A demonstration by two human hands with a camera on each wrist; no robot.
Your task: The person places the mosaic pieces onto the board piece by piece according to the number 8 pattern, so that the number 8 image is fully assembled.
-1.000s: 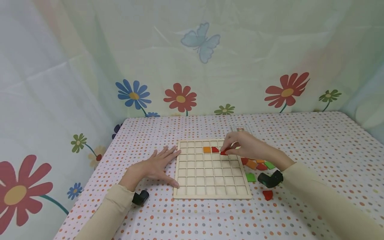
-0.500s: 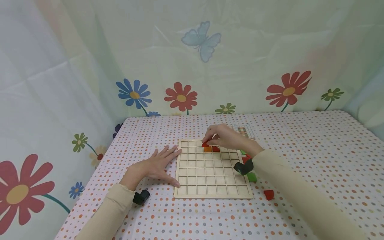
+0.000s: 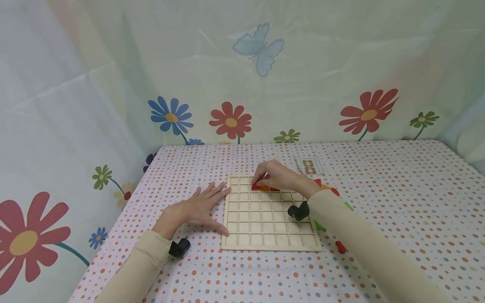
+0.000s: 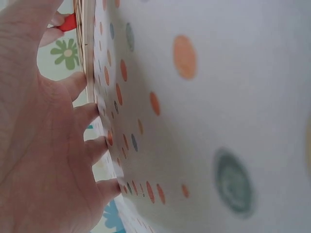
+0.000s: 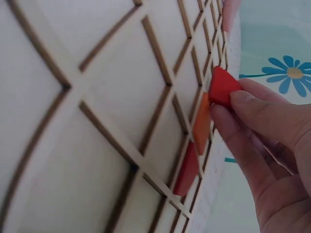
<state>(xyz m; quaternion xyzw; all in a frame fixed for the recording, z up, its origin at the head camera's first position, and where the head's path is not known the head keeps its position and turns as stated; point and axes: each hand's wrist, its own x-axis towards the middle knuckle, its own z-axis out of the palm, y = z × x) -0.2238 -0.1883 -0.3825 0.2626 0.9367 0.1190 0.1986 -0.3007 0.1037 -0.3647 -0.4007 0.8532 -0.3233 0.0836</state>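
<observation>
A pale wooden grid board (image 3: 261, 216) lies on the dotted tablecloth. My right hand (image 3: 278, 176) is over its far part and pinches a red quarter-round tile (image 5: 223, 87) between thumb and fingers. In the right wrist view that tile is tilted at a cell beside the seated orange square tile (image 5: 201, 124). Another red tile (image 5: 187, 170) sits in the cell on the orange tile's other side. My left hand (image 3: 198, 209) lies spread at the board's left edge, its thumb and fingertips right at the frame, holding nothing.
Several red, orange and green tiles lie right of the board, partly hidden by the right sleeve (image 3: 341, 227). One red tile (image 3: 340, 247) lies nearer the front. Behind the board is a printed pattern card (image 3: 310, 166). A flowered curtain (image 3: 303, 84) stands behind the table.
My right hand has carried the red tile leftward, from right of the seated red tile to the cell left of the orange one. My left hand has stayed in place.
</observation>
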